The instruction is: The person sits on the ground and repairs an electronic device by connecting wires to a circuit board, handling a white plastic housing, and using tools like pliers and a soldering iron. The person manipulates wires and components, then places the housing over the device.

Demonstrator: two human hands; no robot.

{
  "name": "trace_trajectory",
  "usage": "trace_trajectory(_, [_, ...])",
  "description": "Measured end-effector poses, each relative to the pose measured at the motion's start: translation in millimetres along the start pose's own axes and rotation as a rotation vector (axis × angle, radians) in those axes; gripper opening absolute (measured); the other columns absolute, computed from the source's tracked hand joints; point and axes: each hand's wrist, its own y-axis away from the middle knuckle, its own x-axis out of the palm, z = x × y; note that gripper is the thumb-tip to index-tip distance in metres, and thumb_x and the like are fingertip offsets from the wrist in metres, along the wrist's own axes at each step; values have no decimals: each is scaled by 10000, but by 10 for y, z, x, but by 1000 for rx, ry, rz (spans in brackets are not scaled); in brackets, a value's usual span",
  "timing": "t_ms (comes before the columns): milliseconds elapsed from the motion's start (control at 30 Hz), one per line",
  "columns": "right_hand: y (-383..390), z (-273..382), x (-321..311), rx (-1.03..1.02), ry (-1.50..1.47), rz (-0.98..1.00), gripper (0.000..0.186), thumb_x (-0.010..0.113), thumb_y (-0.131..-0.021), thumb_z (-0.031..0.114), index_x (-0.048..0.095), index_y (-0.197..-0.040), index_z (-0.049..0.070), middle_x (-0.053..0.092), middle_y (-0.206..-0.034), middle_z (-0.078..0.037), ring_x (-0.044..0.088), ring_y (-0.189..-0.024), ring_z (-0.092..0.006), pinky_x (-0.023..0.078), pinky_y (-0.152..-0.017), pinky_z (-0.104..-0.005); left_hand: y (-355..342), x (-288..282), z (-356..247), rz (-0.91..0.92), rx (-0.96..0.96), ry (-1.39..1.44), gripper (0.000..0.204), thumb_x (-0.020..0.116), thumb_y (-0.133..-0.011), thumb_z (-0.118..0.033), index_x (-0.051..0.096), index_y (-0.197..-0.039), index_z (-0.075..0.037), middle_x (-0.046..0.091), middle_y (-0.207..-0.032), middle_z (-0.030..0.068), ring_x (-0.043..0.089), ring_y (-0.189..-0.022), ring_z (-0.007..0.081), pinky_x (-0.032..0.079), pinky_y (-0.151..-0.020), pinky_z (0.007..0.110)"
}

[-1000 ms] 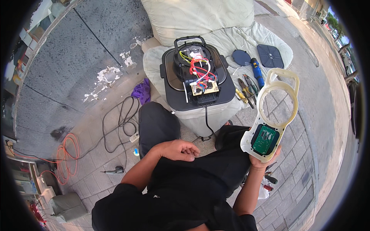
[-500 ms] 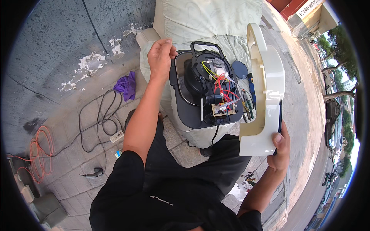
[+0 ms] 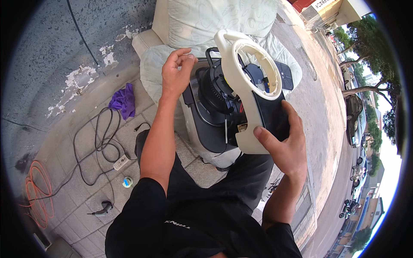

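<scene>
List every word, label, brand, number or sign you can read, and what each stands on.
Black short-sleeved shirt: pale lettering across the chest, not transcribed here.
White signboard at upper right: dark marks, too small to read.
Cream plastic cover with a round opening: no readable text.

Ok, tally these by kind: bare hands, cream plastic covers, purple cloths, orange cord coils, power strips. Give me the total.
Bare hands, left hand and right hand: 2
Cream plastic cover: 1
Purple cloth: 1
Orange cord coil: 1
Power strip: 1
Total: 6
</scene>
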Motion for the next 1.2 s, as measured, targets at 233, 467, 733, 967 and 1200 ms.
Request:
trace_trajectory(233, [-57, 117, 124, 4, 170, -28, 976, 856, -705, 472, 515, -1462, -40, 559, -1395, -270, 556, -1308, -407, 460, -1090, -461, 24, 12, -103, 203, 35, -170, 402, 690, -1033, -293, 639, -1322, -18, 784, -1020, 80, 686, -978, 110, 514, -900, 271])
trace_trajectory(467, [-88, 70, 147, 26, 165, -37, 964, 856, -707, 449, 519, -1470, -33, 560, -1404, -267, 562, -1317, -398, 463, -1097, -462, 31, 11, -180, 319, 24, -247, 490, 733, -1002, -315, 619, -1373, -15, 773, -1043, 56, 672, -1056, 160, 502, -967, 311])
trace_trajectory(733, [-141, 8, 106, 58, 128, 20, 965, 881, -717, 423, 519, -1485, -36, 585, -1382, -269, 600, -1284, -369, 463, -1093, -442, 51, 11, -129, 345, 23, -274, 485, 750, -981, -306, 624, -1368, -42, 776, -1090, 76, 692, -1063, 181, 518, -989, 346])
trace_trajectory(967, [-107, 36, 93, 71, 136, 2, 962, 885, -716, 414, 522, -1482, -40, 590, -1375, -264, 611, -1262, -370, 469, -1082, -438, 45, 21, -118, 348, 70, -255, 461, 761, -974, -280, 635, -1353, -49, 776, -1105, 75, 694, -1060, 173, 510, -1004, 340])
trace_trajectory(1200, [-83, -13, 71, 81, 92, 0, 960, 886, -718, 419, 525, -1479, -40, 592, -1384, -264, 602, -1285, -361, 459, -1101, -435, 55, -1, -108, 343, 58, -259, 444, 758, -976, -249, 637, -1352, -46, 777, -1114, 72, 687, -1076, 166, 510, -1008, 336])
